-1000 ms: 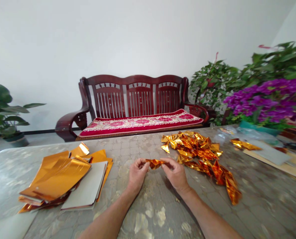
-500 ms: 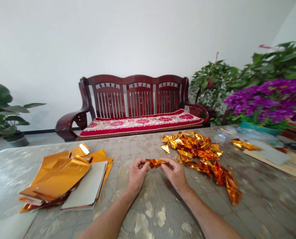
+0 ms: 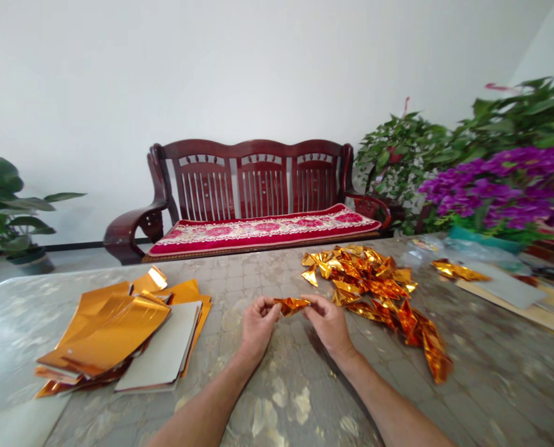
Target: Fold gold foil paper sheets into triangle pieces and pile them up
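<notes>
Foil strip (image 3: 291, 305), pinched by left hand (image 3: 259, 329), right hand (image 3: 328, 324)

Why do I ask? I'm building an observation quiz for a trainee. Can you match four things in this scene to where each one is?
Things:
1. crumpled gold foil piece
2. flat orange-gold foil sheets
3. dark red wooden bench
4. purple flowers

Places:
A. stacked on the left of the table
B. against the wall beyond the table, with a red patterned cushion
C. pinched between the left hand and the right hand
D. at the far right, among green leaves

Pairs: 1-C, 2-A, 3-B, 4-D.
</notes>
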### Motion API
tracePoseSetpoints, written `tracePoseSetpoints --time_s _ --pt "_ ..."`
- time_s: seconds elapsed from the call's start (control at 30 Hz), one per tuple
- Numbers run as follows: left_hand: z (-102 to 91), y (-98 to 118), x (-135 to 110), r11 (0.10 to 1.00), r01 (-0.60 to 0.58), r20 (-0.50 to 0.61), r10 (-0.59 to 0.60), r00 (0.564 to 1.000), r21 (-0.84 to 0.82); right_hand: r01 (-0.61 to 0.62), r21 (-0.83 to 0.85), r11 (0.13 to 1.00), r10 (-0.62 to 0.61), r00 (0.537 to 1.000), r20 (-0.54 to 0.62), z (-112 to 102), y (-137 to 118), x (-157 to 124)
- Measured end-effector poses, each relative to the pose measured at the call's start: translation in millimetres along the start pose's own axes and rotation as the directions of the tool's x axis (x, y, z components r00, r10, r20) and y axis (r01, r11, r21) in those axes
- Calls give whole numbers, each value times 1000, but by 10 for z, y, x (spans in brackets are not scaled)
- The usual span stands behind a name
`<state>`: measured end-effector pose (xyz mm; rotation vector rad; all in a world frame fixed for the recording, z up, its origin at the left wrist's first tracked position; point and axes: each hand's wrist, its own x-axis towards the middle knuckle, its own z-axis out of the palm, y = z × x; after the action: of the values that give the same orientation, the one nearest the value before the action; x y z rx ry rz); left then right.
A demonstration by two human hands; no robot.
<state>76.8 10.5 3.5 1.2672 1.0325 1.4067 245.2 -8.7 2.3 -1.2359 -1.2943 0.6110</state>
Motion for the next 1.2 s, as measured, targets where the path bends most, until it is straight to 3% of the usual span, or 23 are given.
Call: tracePoseSetpoints --time_s 0.37,0.63,0.83,1.2 --pt "-23 -69 -7 994 -61 -6 62 998 93 31 -80 996 -33 999 -30 -25 -4 14" --pt "-63 -96 -28 953 -157 -2 163 987 260 4 -89 996 -4 1000 5 -21 -11 -2" --pt "-55 -77 -40 962 -163 13 164 986 218 13 -91 996 -13 1000 5 -27 -28 -9" --pt "-59 -173 8 978 -101 -9 104 995 182 -54 59 997 50 997 60 -11 -41 -21"
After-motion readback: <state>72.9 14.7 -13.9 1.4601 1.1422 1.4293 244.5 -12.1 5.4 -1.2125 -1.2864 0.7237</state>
